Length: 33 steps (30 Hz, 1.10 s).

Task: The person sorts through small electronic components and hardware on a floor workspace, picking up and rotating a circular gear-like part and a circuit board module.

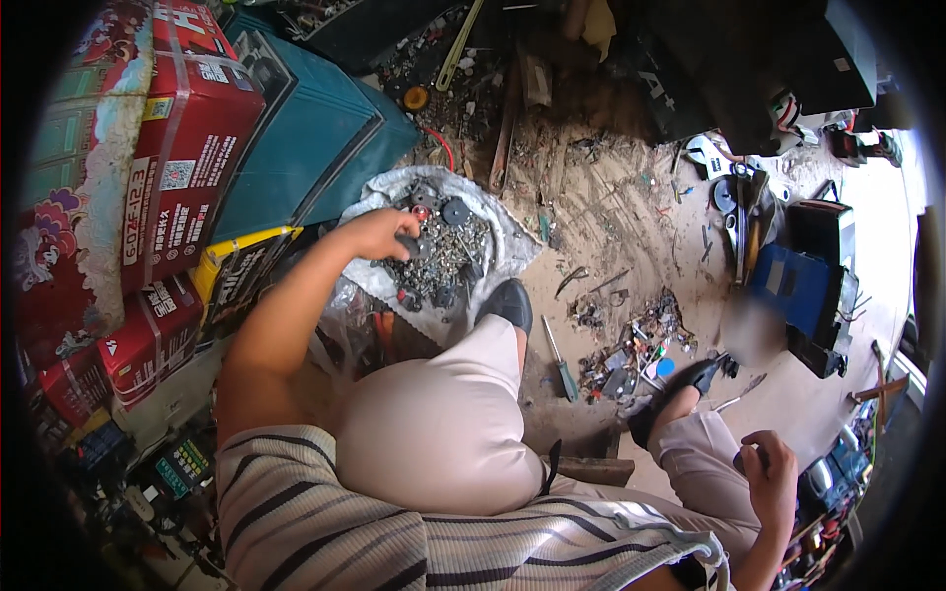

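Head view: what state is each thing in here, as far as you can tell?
Left hand: closed on a small dark piece.
Right hand: fingers curled; whether they grip anything is unclear.
White cloth: spread out, rumpled.
Small loose parts: heaped on the cloth.
Green-handled screwdriver: lying on the dirty floor.
Large red carton: taped.
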{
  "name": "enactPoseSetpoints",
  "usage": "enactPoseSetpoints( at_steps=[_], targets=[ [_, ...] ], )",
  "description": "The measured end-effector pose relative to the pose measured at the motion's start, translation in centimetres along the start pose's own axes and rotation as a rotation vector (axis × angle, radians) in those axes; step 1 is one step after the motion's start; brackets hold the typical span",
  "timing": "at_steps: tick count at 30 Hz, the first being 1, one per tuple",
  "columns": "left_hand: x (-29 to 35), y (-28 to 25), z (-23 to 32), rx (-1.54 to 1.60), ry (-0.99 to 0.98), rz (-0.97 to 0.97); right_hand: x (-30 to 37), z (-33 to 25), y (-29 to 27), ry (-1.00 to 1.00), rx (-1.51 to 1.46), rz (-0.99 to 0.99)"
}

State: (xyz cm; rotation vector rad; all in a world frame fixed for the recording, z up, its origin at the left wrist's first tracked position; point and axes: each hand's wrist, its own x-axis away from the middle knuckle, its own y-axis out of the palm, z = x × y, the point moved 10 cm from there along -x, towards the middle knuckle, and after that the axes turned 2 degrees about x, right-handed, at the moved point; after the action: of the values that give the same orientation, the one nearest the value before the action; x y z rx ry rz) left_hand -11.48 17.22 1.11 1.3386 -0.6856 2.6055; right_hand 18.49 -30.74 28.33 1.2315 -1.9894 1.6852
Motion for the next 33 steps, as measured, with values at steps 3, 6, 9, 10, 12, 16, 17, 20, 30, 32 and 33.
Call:
enactPoseSetpoints(
  at_steps=[3,6,9,10,12,16,17,20,30,32,33],
  targets=[
    [1.4,0.4,-1.1,-0.121,-0.059,-0.022,-0.1,-0.4,0.0,-0.002,-0.005,-0.017],
    [1.2,0.0,-0.1,-0.175,-0.045,0.009,-0.1,-0.5,0.1,0.006,-0.018,-0.015],
    [0.4,-1.7,2.9,-0.243,0.029,0.146,-0.1,-0.6,0.1,0.003,-0.006,0.003],
    [0.0,-2.5,3.7,-0.182,0.038,0.225,-0.1,-0.6,0.2,0.004,0.0,0.005],
    [-0.8,-4.6,5.6,-0.128,0.12,0.447,-0.2,-0.8,0.3,-0.004,-0.006,0.008],
    [-2.3,-9.1,8.6,-0.209,0.238,0.863,-0.4,-1.2,0.3,0.007,-0.043,0.007],
    [-3.1,-10.2,8.8,-0.23,0.25,0.96,-0.4,-1.3,0.3,0.005,-0.043,0.012],
    [-6.7,-13.0,8.6,-0.364,0.074,1.047,-0.6,-1.1,0.1,-0.013,-0.002,0.021],
    [-12.5,-20.0,1.1,0.011,-0.465,1.134,-1.5,1.3,0.6,0.065,-0.033,0.006],
    [-12.9,-20.4,0.6,0.047,-0.432,1.128,-1.7,1.7,0.7,0.077,-0.03,-0.008],
    [-13.2,-20.6,0.6,0.024,-0.42,1.125,-1.7,1.9,0.7,0.094,-0.057,-0.01]
  ],
)
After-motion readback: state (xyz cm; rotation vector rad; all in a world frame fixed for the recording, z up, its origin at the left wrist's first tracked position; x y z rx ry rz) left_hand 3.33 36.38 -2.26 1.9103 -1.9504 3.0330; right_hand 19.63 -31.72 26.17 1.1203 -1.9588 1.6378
